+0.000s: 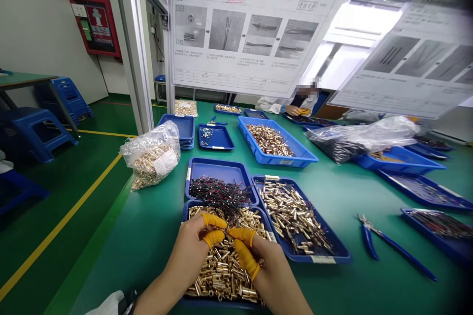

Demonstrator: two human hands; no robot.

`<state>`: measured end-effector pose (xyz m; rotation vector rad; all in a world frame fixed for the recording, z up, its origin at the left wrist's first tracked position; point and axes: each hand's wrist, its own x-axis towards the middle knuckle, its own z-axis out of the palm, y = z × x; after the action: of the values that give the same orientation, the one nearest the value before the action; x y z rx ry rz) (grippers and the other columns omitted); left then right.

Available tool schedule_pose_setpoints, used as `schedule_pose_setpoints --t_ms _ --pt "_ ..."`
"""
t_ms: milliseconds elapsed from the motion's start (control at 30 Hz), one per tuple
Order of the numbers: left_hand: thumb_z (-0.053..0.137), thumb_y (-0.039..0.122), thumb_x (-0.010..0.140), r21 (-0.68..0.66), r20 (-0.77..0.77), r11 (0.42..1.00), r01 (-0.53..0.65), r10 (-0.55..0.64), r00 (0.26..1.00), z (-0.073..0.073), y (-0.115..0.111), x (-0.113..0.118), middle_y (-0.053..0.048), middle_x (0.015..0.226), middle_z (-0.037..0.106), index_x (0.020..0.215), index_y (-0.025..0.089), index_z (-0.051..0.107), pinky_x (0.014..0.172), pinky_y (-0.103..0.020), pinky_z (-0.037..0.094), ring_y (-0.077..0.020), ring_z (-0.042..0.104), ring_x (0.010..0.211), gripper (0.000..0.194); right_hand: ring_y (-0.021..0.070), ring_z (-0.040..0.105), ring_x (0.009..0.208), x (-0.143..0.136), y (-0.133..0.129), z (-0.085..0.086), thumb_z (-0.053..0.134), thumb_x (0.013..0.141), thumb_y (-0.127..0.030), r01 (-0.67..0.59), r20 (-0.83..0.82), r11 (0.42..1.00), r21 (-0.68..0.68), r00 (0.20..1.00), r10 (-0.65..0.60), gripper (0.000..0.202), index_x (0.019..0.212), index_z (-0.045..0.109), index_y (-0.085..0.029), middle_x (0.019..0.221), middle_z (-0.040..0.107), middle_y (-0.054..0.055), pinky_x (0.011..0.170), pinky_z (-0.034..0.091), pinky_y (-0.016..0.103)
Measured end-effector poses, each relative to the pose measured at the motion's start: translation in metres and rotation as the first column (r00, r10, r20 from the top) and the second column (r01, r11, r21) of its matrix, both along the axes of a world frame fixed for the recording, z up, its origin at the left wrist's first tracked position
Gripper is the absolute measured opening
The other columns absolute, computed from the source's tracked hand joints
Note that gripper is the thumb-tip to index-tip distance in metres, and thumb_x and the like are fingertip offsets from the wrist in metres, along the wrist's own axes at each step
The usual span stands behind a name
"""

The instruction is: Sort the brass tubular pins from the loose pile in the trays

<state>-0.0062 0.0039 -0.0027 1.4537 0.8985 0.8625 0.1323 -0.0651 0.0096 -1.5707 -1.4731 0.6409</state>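
Both hands wear yellow finger cots and meet over a blue tray [221, 302] filled with short brass tubes [225, 270]. My left hand [201, 238] is closed in a pinch, and my right hand [254, 253] pinches from the other side, thumb and forefinger together. What lies between the fingertips is small and dark, too small to make out. Just beyond the hands, black and red wires [219, 192] with bare ends lie in another blue tray [218, 166], some spilling toward the fingertips. Right of them, a longer tray [334, 251] holds brass pieces [291, 211].
Blue-handled pliers [369, 236] lie open on the green table [148, 256] at right. A bag of brass parts [155, 157] stands at left, a large blue bin [301, 155] behind. Paper sheets [236, 69] hang above. A person's hands [297, 110] show across the table.
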Motion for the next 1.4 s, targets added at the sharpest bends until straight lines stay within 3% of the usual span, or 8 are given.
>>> schedule_pose_setpoints --t_ms 133,467,600,733,933,1133,1233,1400 --pt "0.056 0.010 0.068 0.030 0.016 0.999 0.010 -0.010 1.000 0.000 -0.001 0.000 -0.001 0.079 0.061 0.077 0.021 0.067 0.066 -0.025 0.044 -0.0172 0.057 0.073 0.018 0.0151 0.046 0.046 0.001 0.000 -0.001 0.047 0.080 -0.030 -0.002 0.030 1.000 -0.008 1.000 0.003 0.025 0.073 0.067 -0.016 0.053 0.056 0.002 0.043 0.031 0.024" --pt "0.055 0.009 0.069 0.038 -0.001 0.999 0.019 -0.019 1.000 0.004 -0.001 0.000 -0.001 0.080 0.062 0.077 0.020 0.067 0.068 -0.026 0.046 -0.0185 0.058 0.076 0.018 0.0121 0.036 0.044 -0.001 0.000 -0.002 0.046 0.077 -0.029 0.008 0.031 1.000 -0.028 0.999 -0.007 0.026 0.075 0.068 -0.015 0.050 0.050 -0.001 0.042 0.023 0.024" --pt "0.052 0.007 0.069 0.147 -0.031 0.989 0.035 -0.031 0.999 0.004 -0.002 -0.001 -0.002 0.082 0.062 0.075 0.021 0.066 0.068 -0.026 0.045 -0.0189 0.058 0.078 0.021 0.0114 0.034 0.043 0.001 0.000 -0.006 0.044 0.081 -0.033 0.012 0.043 1.000 -0.010 0.999 -0.012 0.025 0.068 0.060 -0.017 0.049 0.043 -0.004 0.042 0.022 0.024" --pt "0.048 0.004 0.071 0.258 -0.123 0.959 0.117 -0.088 0.989 0.002 -0.002 -0.003 -0.002 0.082 0.065 0.077 0.022 0.068 0.070 -0.025 0.043 -0.0193 0.058 0.080 0.028 0.0126 0.040 0.047 0.004 0.000 -0.010 0.043 0.084 -0.033 -0.006 -0.043 1.000 0.012 0.999 0.007 0.016 0.075 0.049 -0.021 0.056 0.046 -0.004 0.043 0.029 0.023" --pt "0.048 0.007 0.075 0.225 -0.266 0.944 0.242 -0.179 0.947 0.001 -0.004 -0.005 -0.003 0.083 0.067 0.083 0.020 0.064 0.067 -0.024 0.043 -0.0200 0.061 0.079 0.022 0.0122 0.040 0.049 0.009 -0.002 -0.012 0.044 0.085 -0.032 -0.082 -0.027 0.996 0.019 0.996 0.083 0.018 0.071 0.045 -0.021 0.058 0.049 -0.003 0.044 0.030 0.022" --pt "0.043 0.000 0.068 0.305 -0.408 0.881 0.361 -0.222 0.886 -0.002 -0.006 -0.008 -0.002 0.073 0.064 0.069 0.019 0.057 0.059 -0.023 0.040 -0.0185 0.058 0.069 0.024 0.0120 0.044 0.050 0.004 -0.002 -0.014 0.053 0.081 -0.040 -0.114 -0.149 0.991 -0.073 0.983 0.102 0.024 0.068 0.045 -0.022 0.056 0.047 -0.004 0.044 0.032 0.021" --pt "0.041 -0.001 0.067 0.273 -0.344 0.907 0.321 -0.219 0.913 0.000 -0.006 -0.007 -0.001 0.074 0.063 0.071 0.020 0.057 0.061 -0.023 0.041 -0.0182 0.058 0.071 0.026 0.0098 0.044 0.044 0.002 -0.001 -0.007 0.054 0.080 -0.047 -0.196 -0.370 0.973 -0.121 0.919 0.139 0.027 0.075 0.046 -0.022 0.055 0.046 -0.007 0.044 0.033 0.021" --pt "0.039 0.001 0.068 0.120 -0.191 0.953 0.277 -0.252 0.949 0.008 -0.004 -0.006 -0.002 0.077 0.062 0.075 0.019 0.057 0.063 -0.023 0.045 -0.0174 0.059 0.072 0.026 0.0091 0.051 0.046 0.002 0.003 -0.001 0.058 0.076 -0.051 -0.323 -0.784 0.939 -0.122 0.612 0.108 0.032 0.084 0.052 -0.021 0.057 0.052 -0.006 0.054 0.039 0.024"
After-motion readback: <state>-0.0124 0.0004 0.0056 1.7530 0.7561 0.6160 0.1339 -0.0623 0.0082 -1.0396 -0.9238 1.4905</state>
